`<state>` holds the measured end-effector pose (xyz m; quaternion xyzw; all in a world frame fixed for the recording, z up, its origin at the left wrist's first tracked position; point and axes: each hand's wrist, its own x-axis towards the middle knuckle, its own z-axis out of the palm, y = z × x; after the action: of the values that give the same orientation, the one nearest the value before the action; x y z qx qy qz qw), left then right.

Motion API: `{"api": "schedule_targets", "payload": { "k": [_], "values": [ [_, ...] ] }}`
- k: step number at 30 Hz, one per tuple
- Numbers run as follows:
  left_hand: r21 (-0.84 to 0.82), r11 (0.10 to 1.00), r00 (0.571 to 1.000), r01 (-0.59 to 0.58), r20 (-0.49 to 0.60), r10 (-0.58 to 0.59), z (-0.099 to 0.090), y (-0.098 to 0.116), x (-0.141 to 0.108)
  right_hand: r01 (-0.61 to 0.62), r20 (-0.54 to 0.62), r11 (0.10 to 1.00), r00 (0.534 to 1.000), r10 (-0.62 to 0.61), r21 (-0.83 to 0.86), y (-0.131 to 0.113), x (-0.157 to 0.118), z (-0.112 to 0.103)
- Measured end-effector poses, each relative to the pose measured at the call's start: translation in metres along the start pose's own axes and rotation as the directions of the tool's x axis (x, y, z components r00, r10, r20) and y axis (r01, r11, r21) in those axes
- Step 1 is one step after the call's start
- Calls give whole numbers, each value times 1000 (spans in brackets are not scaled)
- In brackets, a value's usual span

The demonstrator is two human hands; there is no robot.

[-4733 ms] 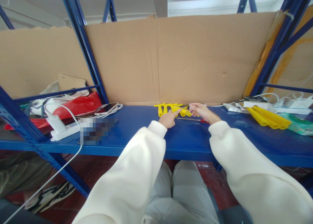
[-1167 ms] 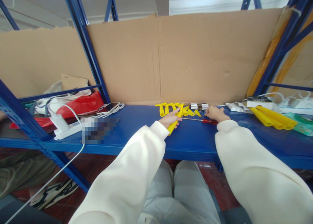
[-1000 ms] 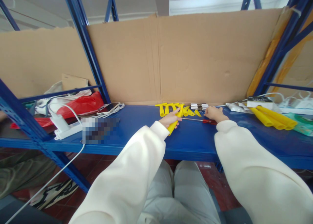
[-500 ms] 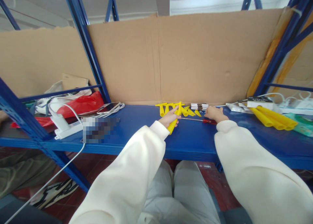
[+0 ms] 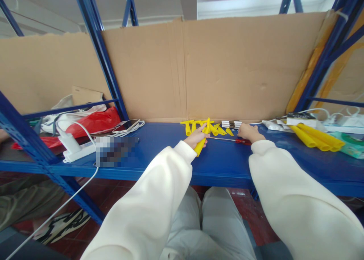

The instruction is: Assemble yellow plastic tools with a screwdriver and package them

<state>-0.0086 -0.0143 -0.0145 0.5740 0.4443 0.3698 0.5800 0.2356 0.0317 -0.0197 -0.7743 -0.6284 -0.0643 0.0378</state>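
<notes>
My left hand (image 5: 196, 137) is wrapped round a yellow cone-shaped tube (image 5: 200, 147), tilted with its wide end toward me. Behind it, several yellow pieces (image 5: 188, 129) stand and lie on the blue shelf (image 5: 167, 150). My right hand (image 5: 248, 132) is closed beside a screwdriver with a red handle (image 5: 242, 141) and a thin shaft pointing left. Its fingertips are too small and partly hidden to show what they hold, if anything. A bundle of white sticks with dark bands (image 5: 231, 124) lies just left of my right hand.
At the right lie larger yellow tubes (image 5: 317, 137), a small box (image 5: 302, 119) and a green packet (image 5: 351, 145). On the left are a white power strip (image 5: 79, 151), a red bag (image 5: 93, 121) and a phone (image 5: 126, 126). Cardboard (image 5: 227, 66) stands along the back.
</notes>
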Motion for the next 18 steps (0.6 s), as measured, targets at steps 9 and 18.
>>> {"api": "schedule_targets", "payload": {
  "k": [9, 18],
  "values": [
    [-10, 1000, 1000, -6, 2, 6, -1, -2, 2, -9, 10, 1000, 1000, 9, 10, -1, -3, -1],
    [-12, 1000, 1000, -6, -3, 6, -1, -1, 1, 78, 23, 995, 997, -77, -65, -3, -10, -4]
  ]
}}
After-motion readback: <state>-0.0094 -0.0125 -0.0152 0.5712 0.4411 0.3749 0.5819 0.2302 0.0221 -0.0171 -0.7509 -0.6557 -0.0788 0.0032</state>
